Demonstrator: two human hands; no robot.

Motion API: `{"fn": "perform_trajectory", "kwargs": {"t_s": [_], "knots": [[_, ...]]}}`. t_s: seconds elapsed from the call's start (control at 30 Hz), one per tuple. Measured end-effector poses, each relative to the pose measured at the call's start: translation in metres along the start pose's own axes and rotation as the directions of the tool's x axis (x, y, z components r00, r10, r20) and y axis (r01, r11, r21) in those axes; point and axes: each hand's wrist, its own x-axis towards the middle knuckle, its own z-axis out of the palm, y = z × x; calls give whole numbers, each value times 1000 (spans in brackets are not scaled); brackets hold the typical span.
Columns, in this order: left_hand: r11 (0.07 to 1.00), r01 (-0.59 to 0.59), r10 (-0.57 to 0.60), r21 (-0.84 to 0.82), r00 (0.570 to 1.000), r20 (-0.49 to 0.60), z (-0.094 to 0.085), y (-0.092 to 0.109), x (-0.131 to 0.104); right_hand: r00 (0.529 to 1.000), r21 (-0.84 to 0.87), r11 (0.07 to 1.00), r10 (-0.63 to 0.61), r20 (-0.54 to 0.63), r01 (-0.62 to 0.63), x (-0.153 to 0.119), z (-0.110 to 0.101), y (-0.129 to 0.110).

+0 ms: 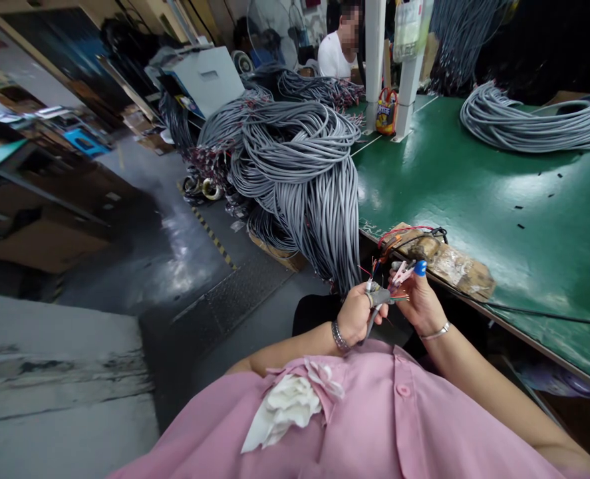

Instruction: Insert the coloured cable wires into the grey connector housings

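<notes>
My left hand [357,314] is closed around a grey cable [380,297], whose stripped end points right and shows thin coloured wires [399,299]. Just to its right, my right hand [427,306] pinches a pale pink clip [403,271] between thumb and fingers. A blue cover [420,268] sits on the thumb of that hand. Red, blue and orange leads [387,249] run behind the clip toward a taped brown block [442,263] at the bench edge. Whether the clip touches any of the cable's wires is too small to tell.
Large coils of grey cable [299,146] hang over the left end of the green bench [474,179]. Another coil [539,123] lies at the far right. A black cord [534,311] follows the front edge. White posts [374,60] stand behind, and a person [335,53] is beyond.
</notes>
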Motion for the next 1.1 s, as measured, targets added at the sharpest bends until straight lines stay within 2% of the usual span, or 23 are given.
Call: {"fn": "perform_trajectory", "kwargs": {"t_s": [0.17, 0.57, 0.87, 1.1], "knots": [[1000, 0, 0, 2, 1000, 12, -2, 2, -2, 1000, -70, 997, -14, -6, 14, -2, -1, -1], [1000, -25, 25, 16, 999, 36, -8, 3, -14, 996, -47, 996, 76, 43, -74, -12, -4, -9], [999, -24, 24, -45, 1000, -14, -3, 9, -13, 997, -145, 987, -72, 27, 75, -14, 0, -8], [996, 32, -35, -79, 999, -28, 2, 7, -2, 999, -101, 994, -38, 13, 39, -10, -4, -6]]}}
